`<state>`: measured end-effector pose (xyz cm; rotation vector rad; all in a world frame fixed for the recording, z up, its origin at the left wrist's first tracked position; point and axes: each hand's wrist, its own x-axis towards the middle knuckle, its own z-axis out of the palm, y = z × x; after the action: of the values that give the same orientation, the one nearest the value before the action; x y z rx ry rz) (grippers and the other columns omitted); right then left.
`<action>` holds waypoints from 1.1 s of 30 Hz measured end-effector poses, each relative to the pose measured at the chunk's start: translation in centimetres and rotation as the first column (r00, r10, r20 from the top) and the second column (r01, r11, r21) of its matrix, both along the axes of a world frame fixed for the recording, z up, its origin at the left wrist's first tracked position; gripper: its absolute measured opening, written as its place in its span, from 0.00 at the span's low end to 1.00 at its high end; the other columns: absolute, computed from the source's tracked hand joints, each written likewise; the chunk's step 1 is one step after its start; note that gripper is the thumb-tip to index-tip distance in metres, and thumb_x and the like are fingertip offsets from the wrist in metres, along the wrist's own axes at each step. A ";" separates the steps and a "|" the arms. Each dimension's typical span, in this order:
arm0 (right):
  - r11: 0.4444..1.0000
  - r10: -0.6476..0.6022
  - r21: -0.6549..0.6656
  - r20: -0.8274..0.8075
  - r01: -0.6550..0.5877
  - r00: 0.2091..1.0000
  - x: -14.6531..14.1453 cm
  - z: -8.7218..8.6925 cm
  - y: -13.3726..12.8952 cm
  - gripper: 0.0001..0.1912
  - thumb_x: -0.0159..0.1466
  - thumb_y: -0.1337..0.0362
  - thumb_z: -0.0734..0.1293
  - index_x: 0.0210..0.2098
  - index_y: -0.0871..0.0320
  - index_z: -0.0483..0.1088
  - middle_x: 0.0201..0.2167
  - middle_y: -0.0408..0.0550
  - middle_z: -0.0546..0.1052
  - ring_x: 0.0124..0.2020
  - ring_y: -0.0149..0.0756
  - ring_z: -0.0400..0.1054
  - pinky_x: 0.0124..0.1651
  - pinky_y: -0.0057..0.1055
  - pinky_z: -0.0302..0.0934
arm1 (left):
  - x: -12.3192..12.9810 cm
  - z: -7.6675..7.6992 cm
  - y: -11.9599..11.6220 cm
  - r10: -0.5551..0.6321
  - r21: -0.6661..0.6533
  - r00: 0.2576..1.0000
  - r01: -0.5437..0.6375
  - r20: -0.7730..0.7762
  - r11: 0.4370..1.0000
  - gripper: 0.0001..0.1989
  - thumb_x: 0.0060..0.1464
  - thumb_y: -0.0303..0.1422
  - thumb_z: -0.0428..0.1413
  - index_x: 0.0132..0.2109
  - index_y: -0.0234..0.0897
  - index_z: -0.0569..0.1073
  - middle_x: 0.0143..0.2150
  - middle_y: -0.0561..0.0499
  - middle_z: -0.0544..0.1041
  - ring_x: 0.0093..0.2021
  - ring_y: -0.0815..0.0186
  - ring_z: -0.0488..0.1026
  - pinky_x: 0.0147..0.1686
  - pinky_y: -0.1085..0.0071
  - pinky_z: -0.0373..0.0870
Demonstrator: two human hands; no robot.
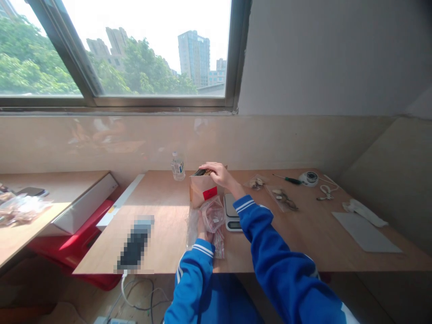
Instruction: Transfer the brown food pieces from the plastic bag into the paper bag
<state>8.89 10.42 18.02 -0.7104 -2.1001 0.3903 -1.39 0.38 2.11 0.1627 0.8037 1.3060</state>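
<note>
Head view: we rest our right hand (218, 174) on the open top of a small brown cardboard box with a red label (201, 191), fingers curled over its rim. Our left hand (203, 228) grips a clear plastic bag of pinkish small parts (213, 215), which lies on the wooden counter (162, 211) just in front of the box. A white digital scale (231, 212) sits just right of the bag. A clear water bottle (177, 166) stands behind the box, and a green-handled screwdriver (289, 180) lies further right.
</note>
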 end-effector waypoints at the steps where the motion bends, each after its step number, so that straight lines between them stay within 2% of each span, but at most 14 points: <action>1: 1.000 -0.016 0.017 0.012 0.016 1.000 0.1 0.0 0.0 0.28 0.51 0.76 0.54 0.46 0.54 0.72 0.49 0.44 0.74 0.56 0.36 0.61 0.60 0.41 0.51 | 0.0 0.0 0.0 0.002 -0.001 1.000 -0.002 -0.002 1.000 0.24 0.59 0.46 0.41 0.43 0.34 0.73 0.36 0.42 0.78 0.34 0.58 0.76 0.33 0.62 0.74; 4: 0.996 -0.082 0.048 0.071 0.079 0.994 0.2 0.2 -0.2 0.29 0.51 0.76 0.54 0.48 0.51 0.71 0.58 0.41 0.65 0.64 0.39 0.47 0.63 0.47 0.43 | 0.0 0.1 -0.1 0.013 -0.001 1.000 -0.013 -0.007 1.000 0.23 0.60 0.46 0.42 0.43 0.35 0.73 0.36 0.43 0.78 0.34 0.59 0.76 0.33 0.64 0.73; 7: 0.993 -0.118 0.035 0.130 0.115 0.984 0.3 1.0 -0.9 0.29 0.53 0.75 0.55 0.51 0.49 0.69 0.62 0.40 0.58 0.66 0.43 0.40 0.64 0.51 0.38 | 0.0 0.3 -0.3 0.013 0.003 1.000 -0.013 -0.011 1.000 0.22 0.60 0.45 0.42 0.45 0.35 0.73 0.36 0.44 0.77 0.34 0.59 0.75 0.32 0.64 0.73; 10: 0.982 -0.179 0.065 0.012 0.178 0.984 0.1 1.4 -1.4 0.30 0.55 0.74 0.56 0.56 0.50 0.63 0.64 0.40 0.53 0.66 0.40 0.38 0.65 0.48 0.36 | 0.2 0.5 -0.6 0.008 0.018 1.000 -0.008 0.009 1.000 0.22 0.60 0.46 0.42 0.45 0.35 0.73 0.36 0.43 0.77 0.34 0.59 0.76 0.32 0.64 0.73; 12: 0.970 -0.227 0.064 -0.095 0.234 0.969 -0.3 1.2 -1.5 0.27 0.59 0.72 0.55 0.57 0.51 0.62 0.64 0.41 0.55 0.66 0.38 0.40 0.65 0.45 0.38 | 0.3 0.6 -0.7 0.013 0.016 1.000 -0.014 0.022 1.000 0.23 0.60 0.46 0.41 0.45 0.35 0.72 0.35 0.43 0.77 0.32 0.60 0.76 0.31 0.65 0.73; 16: 0.973 -0.227 -0.051 -0.010 0.227 0.974 -1.0 0.8 -1.8 0.18 0.65 0.64 0.54 0.52 0.53 0.67 0.56 0.48 0.67 0.63 0.41 0.50 0.63 0.48 0.40 | 0.4 0.6 -0.6 0.020 -0.009 0.999 -0.019 0.026 1.000 0.23 0.59 0.46 0.44 0.47 0.33 0.71 0.34 0.43 0.77 0.32 0.61 0.76 0.31 0.66 0.73; 18: 0.966 -0.255 -0.048 -0.029 0.253 0.967 -0.9 1.0 -2.8 0.18 0.66 0.62 0.54 0.53 0.53 0.65 0.58 0.49 0.65 0.64 0.41 0.47 0.64 0.49 0.38 | 0.4 0.7 -0.6 0.008 -0.017 0.999 -0.008 0.036 1.000 0.22 0.58 0.45 0.46 0.47 0.33 0.71 0.33 0.43 0.77 0.32 0.60 0.76 0.31 0.65 0.74; 20: 0.944 -0.329 -0.028 -0.150 0.328 0.932 -0.4 1.1 -4.6 0.19 0.66 0.62 0.53 0.55 0.53 0.63 0.60 0.49 0.61 0.65 0.40 0.43 0.65 0.48 0.37 | 0.5 0.9 -0.7 -0.008 -0.001 0.999 0.008 0.045 1.000 0.21 0.56 0.44 0.48 0.45 0.31 0.72 0.31 0.44 0.77 0.30 0.61 0.75 0.29 0.66 0.73; 23: 0.877 -0.477 -0.110 -0.306 0.467 0.824 0.7 -0.7 -8.3 0.18 0.66 0.60 0.53 0.52 0.54 0.64 0.57 0.52 0.63 0.62 0.40 0.49 0.64 0.47 0.40 | 0.7 1.3 -1.1 -0.041 0.073 0.997 0.036 0.058 0.997 0.18 0.55 0.41 0.51 0.43 0.28 0.73 0.30 0.44 0.77 0.27 0.64 0.74 0.27 0.69 0.73; 26: 0.753 -0.651 -0.367 -0.299 0.545 0.698 1.9 -5.1 -12.2 0.21 0.63 0.53 0.57 0.53 0.56 0.62 0.55 0.56 0.65 0.60 0.43 0.53 0.62 0.48 0.45 | 1.2 2.1 -1.7 -0.058 0.157 0.996 0.048 0.063 0.986 0.14 0.52 0.35 0.54 0.44 0.31 0.74 0.34 0.46 0.78 0.30 0.65 0.75 0.30 0.71 0.73; 27: 0.709 -0.676 -0.481 -0.255 0.516 0.692 2.3 -6.6 -13.3 0.25 0.62 0.51 0.59 0.54 0.56 0.60 0.56 0.56 0.64 0.61 0.44 0.52 0.61 0.48 0.46 | 1.3 2.5 -1.8 -0.070 0.191 0.996 0.058 0.057 0.980 0.13 0.51 0.32 0.55 0.45 0.33 0.74 0.36 0.46 0.78 0.34 0.64 0.75 0.33 0.71 0.73; 29: 0.628 -0.672 -0.683 -0.232 0.374 0.703 3.1 -8.9 -15.2 0.30 0.60 0.48 0.60 0.57 0.55 0.56 0.58 0.55 0.62 0.61 0.43 0.52 0.61 0.45 0.48 | 1.6 3.4 -2.1 -0.110 0.285 0.994 0.109 -0.012 0.952 0.16 0.48 0.26 0.57 0.46 0.35 0.74 0.43 0.46 0.77 0.43 0.62 0.74 0.41 0.71 0.71; 31: 0.551 -0.650 -0.814 -0.281 0.183 0.706 4.0 -10.0 -16.3 0.32 0.60 0.46 0.59 0.59 0.53 0.53 0.58 0.54 0.63 0.59 0.42 0.58 0.57 0.43 0.56 | 1.9 4.5 -2.3 -0.162 0.384 0.976 0.208 -0.149 0.900 0.17 0.45 0.24 0.59 0.46 0.34 0.74 0.47 0.45 0.76 0.50 0.59 0.71 0.45 0.71 0.69; 33: 0.511 -0.653 -0.858 -0.348 0.052 0.672 4.8 -10.0 -16.8 0.33 0.59 0.46 0.60 0.60 0.51 0.51 0.57 0.53 0.65 0.54 0.42 0.64 0.50 0.42 0.63 | 2.1 5.5 -2.6 -0.189 0.439 0.942 0.299 -0.278 0.847 0.19 0.44 0.23 0.60 0.47 0.34 0.74 0.48 0.45 0.75 0.51 0.59 0.69 0.46 0.73 0.68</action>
<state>13.67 -6.35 8.06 -1.3104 -0.9408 1.1880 0.68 -2.26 7.62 0.7994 0.6082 1.2298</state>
